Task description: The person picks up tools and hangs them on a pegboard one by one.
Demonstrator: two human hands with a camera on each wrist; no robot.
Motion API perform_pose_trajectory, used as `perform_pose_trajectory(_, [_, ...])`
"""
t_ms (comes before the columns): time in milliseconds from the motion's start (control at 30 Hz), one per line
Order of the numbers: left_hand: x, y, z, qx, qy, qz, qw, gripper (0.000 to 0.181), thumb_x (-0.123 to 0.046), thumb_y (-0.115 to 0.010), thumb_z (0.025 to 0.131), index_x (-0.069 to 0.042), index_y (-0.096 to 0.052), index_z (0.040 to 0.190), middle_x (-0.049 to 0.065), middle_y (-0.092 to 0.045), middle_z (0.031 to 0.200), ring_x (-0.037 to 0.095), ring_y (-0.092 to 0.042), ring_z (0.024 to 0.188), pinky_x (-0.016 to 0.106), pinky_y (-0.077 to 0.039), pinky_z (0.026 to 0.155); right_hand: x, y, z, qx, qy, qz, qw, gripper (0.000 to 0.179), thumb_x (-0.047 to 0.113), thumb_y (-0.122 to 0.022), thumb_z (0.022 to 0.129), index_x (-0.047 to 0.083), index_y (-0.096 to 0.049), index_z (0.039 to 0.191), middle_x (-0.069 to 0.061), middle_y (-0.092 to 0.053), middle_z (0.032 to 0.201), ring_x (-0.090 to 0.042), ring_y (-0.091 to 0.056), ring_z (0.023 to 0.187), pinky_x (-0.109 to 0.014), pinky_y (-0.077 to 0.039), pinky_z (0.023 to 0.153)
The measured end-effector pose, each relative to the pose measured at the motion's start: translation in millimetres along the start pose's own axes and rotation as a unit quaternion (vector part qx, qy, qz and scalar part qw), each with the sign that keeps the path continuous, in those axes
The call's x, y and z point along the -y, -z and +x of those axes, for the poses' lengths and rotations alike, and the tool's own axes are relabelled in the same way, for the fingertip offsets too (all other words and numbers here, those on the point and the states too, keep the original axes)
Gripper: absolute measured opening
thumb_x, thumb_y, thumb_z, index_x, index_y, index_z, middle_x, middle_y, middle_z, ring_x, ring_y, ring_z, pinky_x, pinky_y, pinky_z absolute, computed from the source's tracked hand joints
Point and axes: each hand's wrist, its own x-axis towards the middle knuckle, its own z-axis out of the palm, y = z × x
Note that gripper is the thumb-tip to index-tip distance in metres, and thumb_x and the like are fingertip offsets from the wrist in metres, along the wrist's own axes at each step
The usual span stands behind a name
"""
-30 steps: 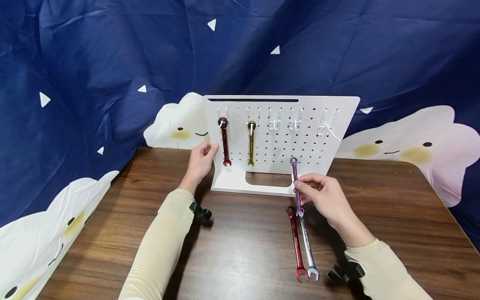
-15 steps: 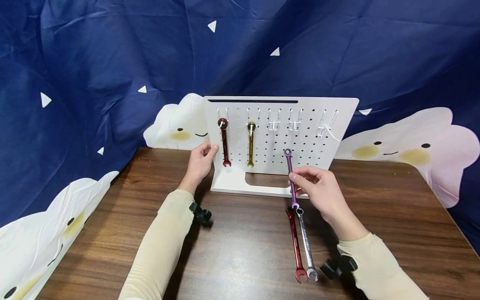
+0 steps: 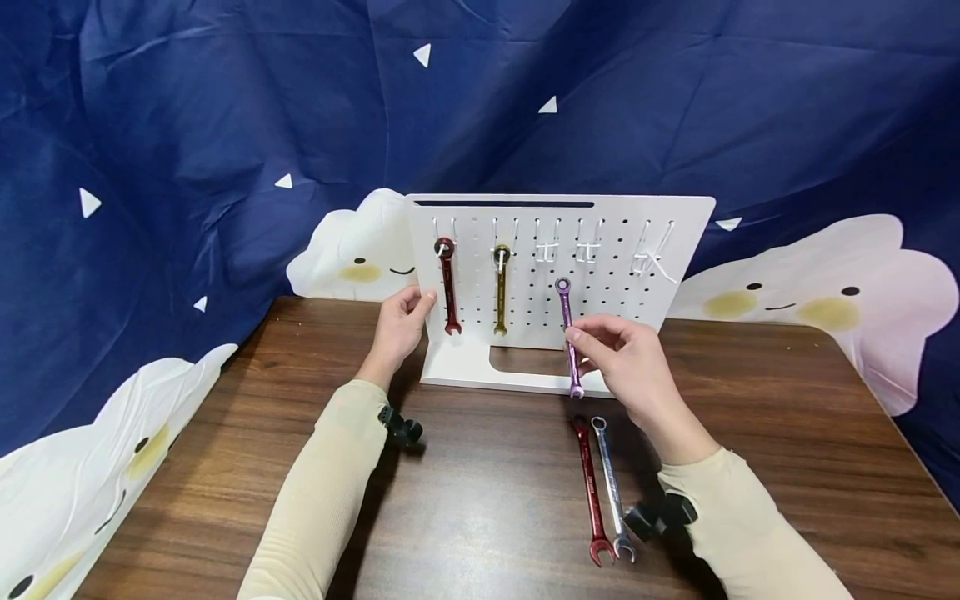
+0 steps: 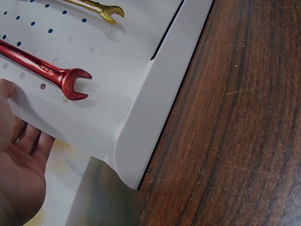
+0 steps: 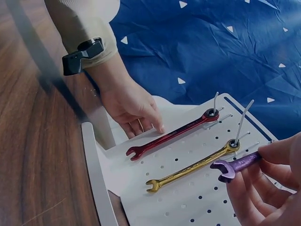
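My right hand (image 3: 626, 362) pinches a purple wrench (image 3: 567, 333) by its middle, ring end up, in front of the white pegboard (image 3: 600, 304). In the right wrist view the open end of that purple wrench (image 5: 235, 165) points away from the fingers. My left hand (image 3: 400, 329) grips the pegboard's left edge, thumb in front and fingers behind. A red wrench (image 3: 450, 287) and a gold wrench (image 3: 502, 292) hang by their ring ends from hooks on the board. On the table below lie a second red wrench (image 3: 591, 492) and a silver wrench (image 3: 613, 487), side by side.
Right of the gold wrench the board carries white wire hooks (image 3: 588, 252), with a further hook (image 3: 652, 262) near its right edge. The board's base (image 3: 457, 362) stands on the brown wooden table (image 3: 465, 500). A blue curtain (image 3: 480, 108) with cloud figures hangs behind.
My right hand has lifted the purple wrench up and to the left, away from the wrenches on the table and toward the board. My left hand stays on the board's edge.
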Motion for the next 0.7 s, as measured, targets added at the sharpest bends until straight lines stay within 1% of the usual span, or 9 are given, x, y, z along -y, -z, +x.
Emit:
perform_pose_trajectory(100, [0.5, 0.2, -0.1, -0.001, 0.003, 0.003, 1.0, 0.028, -0.022, -0.066, 0.109, 0.004, -0.075, 0.115, 0.02, -0.074, 0.094, 0.011, -0.056, 0.083, 0.024, -0.044, 0.079, 2.8, -2.4, 2.7, -0.006, -0.001, -0.003, 1.0, 0.028, 0.006, -0.07, 0.103, -0.017, -0.069, 0.12, 0.014, -0.071, 0.077, -0.004, -0.067, 0.07, -0.026, -0.062, 0.07])
perform_pose_trajectory(233, [1.0, 0.2, -0.2, -0.001, 0.002, 0.003, 1.0, 0.029, -0.021, -0.066, 0.109, 0.005, -0.075, 0.116, 0.021, -0.075, 0.097, 0.01, -0.056, 0.083, 0.023, -0.045, 0.08, 8.0, -4.1, 5.8, -0.008, -0.003, -0.01, 0.9999, 0.029, 0.008, -0.07, 0.104, -0.015, -0.07, 0.121, 0.014, -0.07, 0.078, -0.004, -0.067, 0.07, -0.025, -0.061, 0.069])
perform_pose_trajectory(333, [1.5, 0.3, -0.1, -0.003, -0.002, 0.001, 1.0, 0.027, -0.021, -0.066, 0.109, 0.005, -0.075, 0.115, 0.018, -0.075, 0.093, 0.009, -0.056, 0.082, 0.023, -0.045, 0.079, 11.6, -5.1, 8.3, -0.007, 0.0, -0.011, 0.9999, 0.029, 0.009, -0.07, 0.104, -0.015, -0.07, 0.121, 0.013, -0.07, 0.079, -0.004, -0.067, 0.071, -0.025, -0.061, 0.07])
perform_pose_trajectory(467, [2.4, 0.3, 0.6, -0.001, -0.01, -0.003, 0.9999, 0.028, -0.02, -0.066, 0.109, 0.006, -0.072, 0.103, 0.013, -0.065, 0.078, 0.01, -0.049, 0.074, 0.024, -0.041, 0.073, 14.3, -6.8, 12.6, -0.006, 0.006, -0.008, 0.9999, 0.029, 0.01, -0.071, 0.104, -0.014, -0.07, 0.121, 0.013, -0.07, 0.08, -0.004, -0.066, 0.073, -0.026, -0.062, 0.071])
perform_pose_trajectory(567, [3.0, 0.2, 1.4, 0.001, -0.013, -0.004, 0.9999, 0.029, -0.021, -0.066, 0.109, 0.006, -0.07, 0.1, 0.013, -0.058, 0.074, 0.012, -0.046, 0.071, 0.026, -0.039, 0.071, 14.8, -8.3, 15.8, -0.004, 0.007, -0.005, 1.0, 0.03, 0.01, -0.071, 0.104, -0.014, -0.07, 0.121, 0.013, -0.07, 0.08, -0.004, -0.066, 0.074, -0.026, -0.062, 0.071])
perform_pose_trajectory(700, [4.1, -0.2, 2.4, -0.002, -0.01, 0.001, 0.9999, 0.027, -0.021, -0.066, 0.109, 0.004, -0.074, 0.107, 0.015, -0.065, 0.08, 0.011, -0.049, 0.075, 0.025, -0.041, 0.074, 15.0, -9.9, 19.1, -0.005, 0.004, 0.0, 1.0, 0.029, 0.01, -0.071, 0.104, -0.014, -0.07, 0.121, 0.013, -0.07, 0.079, -0.004, -0.066, 0.074, -0.025, -0.061, 0.071])
